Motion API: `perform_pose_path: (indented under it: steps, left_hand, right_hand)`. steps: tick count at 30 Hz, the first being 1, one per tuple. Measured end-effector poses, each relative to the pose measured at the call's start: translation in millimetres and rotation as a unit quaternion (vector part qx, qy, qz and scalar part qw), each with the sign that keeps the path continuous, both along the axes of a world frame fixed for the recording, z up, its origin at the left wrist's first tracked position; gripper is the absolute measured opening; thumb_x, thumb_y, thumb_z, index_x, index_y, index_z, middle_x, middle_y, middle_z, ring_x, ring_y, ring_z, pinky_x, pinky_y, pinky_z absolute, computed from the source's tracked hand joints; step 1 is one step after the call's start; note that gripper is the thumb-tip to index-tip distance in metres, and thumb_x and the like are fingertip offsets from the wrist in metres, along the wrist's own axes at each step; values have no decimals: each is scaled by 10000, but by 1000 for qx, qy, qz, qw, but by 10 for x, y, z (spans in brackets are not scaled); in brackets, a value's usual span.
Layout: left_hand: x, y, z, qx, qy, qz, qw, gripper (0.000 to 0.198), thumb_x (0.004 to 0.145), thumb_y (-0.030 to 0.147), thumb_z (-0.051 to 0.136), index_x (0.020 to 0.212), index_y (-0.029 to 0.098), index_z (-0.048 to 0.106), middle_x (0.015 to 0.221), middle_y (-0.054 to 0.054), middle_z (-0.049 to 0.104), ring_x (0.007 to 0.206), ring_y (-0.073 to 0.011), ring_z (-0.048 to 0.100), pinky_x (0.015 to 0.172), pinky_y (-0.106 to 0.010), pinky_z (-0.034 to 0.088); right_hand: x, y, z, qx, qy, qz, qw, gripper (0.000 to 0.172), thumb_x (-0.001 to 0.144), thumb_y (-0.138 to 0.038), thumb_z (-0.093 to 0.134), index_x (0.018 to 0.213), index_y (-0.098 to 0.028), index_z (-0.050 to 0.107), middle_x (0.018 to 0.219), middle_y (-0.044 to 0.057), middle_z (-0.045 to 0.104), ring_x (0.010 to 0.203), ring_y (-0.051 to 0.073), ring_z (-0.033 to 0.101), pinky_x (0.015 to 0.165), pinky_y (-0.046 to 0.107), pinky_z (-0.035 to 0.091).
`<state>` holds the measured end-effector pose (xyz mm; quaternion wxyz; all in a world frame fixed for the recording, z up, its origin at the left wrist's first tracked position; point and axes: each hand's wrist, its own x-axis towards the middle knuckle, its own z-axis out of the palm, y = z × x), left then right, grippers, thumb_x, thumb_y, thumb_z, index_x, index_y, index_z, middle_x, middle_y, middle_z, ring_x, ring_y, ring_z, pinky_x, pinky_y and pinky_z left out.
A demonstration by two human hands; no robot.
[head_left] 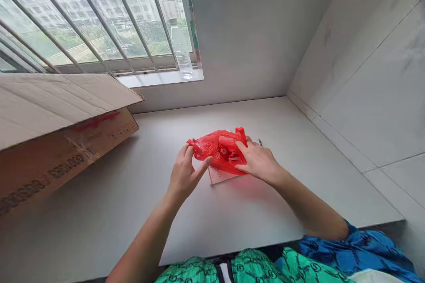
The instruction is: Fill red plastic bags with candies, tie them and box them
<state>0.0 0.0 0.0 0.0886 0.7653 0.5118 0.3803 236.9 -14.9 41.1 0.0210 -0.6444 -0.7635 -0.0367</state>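
A thin red plastic bag (212, 141) is held up over the white tabletop, with small objects showing inside that I cannot make out clearly. My left hand (186, 170) grips its left end between the fingers, the thumb stretched out toward the bag's lower edge. On the bag's right side my right hand (259, 159) is closed, thumb and fingers on the plastic. Partly hidden beneath the bag lies a flat pale piece like a card or booklet (221, 177). A pen-like metallic tip (259, 142) shows just beyond my right hand.
An open cardboard box (83, 146) with its flap (59, 99) up fills the left side. A clear plastic bottle (182, 53) stands on the window sill (156, 78) behind bars. A grey wall closes the back; a tiled wall (372, 97) runs along the right.
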Motion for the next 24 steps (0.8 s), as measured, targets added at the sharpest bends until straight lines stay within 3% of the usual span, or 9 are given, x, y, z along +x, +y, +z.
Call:
perform_pose_path:
  steps: [3, 6, 11, 15, 17, 18, 20, 22, 24]
  left_hand:
    - [228, 223, -208, -35, 112, -28, 993, 371, 872, 447, 636, 1117, 208, 490, 1205, -125, 581, 1085, -302, 591, 762, -375, 515]
    - [379, 447, -331, -25, 176, -32, 983, 287, 871, 300, 626, 1116, 195, 517, 1198, -140, 601, 1099, -325, 591, 815, -419, 503]
    - [397, 676, -365, -4, 120, -92, 988, 303, 910, 321, 562, 1192, 217, 528, 1234, -114, 612, 1059, -280, 629, 867, -418, 499]
    - [171, 497, -273, 23, 50, -99, 994, 451, 953, 348, 514, 1392, 284, 431, 1477, -95, 475, 860, -176, 663, 812, -359, 522]
    - [-47, 300, -176, 37, 24, -73, 996, 389, 965, 372, 504, 1347, 305, 496, 1473, -73, 489, 679, -121, 618, 680, -311, 521]
    - [-180, 202, -120, 51, 8, -55, 997, 360, 963, 389, 511, 1314, 310, 532, 1439, -54, 526, 687, -124, 615, 616, -283, 505]
    - [-459, 49, -20, 74, -23, -15, 997, 331, 950, 414, 533, 1262, 313, 580, 1361, -23, 592, 806, -156, 644, 502, -233, 445]
    - [-680, -18, 37, 92, -39, 33, 994, 290, 947, 430, 534, 1187, 298, 627, 1267, -9, 647, 722, -135, 630, 464, -228, 413]
    - [-763, -13, 29, 85, -18, 30, 996, 268, 954, 435, 521, 1136, 285, 649, 1183, -3, 680, 678, -125, 618, 498, -239, 435]
  right_hand:
    - [-49, 218, -181, -41, -9, 9, 999, 643, 808, -310, 626, 1413, -232, 421, 1368, 157, 524, 1058, 294, 610, 751, 359, 512]
    - [-37, 436, -290, -40, -5, 3, 999, 632, 829, -284, 613, 1431, -259, 425, 1308, 139, 562, 1090, 301, 607, 784, 358, 506]
    - [86, 761, -282, 0, 23, -29, 999, 496, 927, -386, 508, 1412, -283, 485, 1255, 129, 575, 968, 267, 666, 760, 345, 502]
    - [315, 883, -122, 35, 56, -53, 996, 552, 937, -405, 515, 1472, -300, 430, 1379, 141, 496, 1015, 255, 662, 794, 335, 498]
    - [521, 839, -9, 45, 85, -39, 995, 519, 927, -456, 545, 1433, -368, 473, 1480, 90, 421, 1010, 205, 663, 798, 296, 498]
    - [641, 788, 42, 65, 111, -34, 991, 455, 931, -483, 536, 1373, -375, 535, 1500, 64, 405, 998, 183, 664, 789, 278, 497]
    - [878, 639, 107, 146, 163, -51, 974, 332, 957, -474, 491, 1196, -310, 652, 1442, 52, 472, 959, 160, 666, 749, 261, 490]
    - [1053, 465, 91, 225, 172, -97, 954, 259, 971, -368, 465, 1057, -244, 676, 1279, 59, 587, 884, 151, 669, 687, 258, 464]
    - [1120, 314, -15, 211, 118, -122, 963, 229, 952, -241, 459, 1061, -242, 661, 1139, 43, 643, 801, 141, 660, 625, 260, 415]
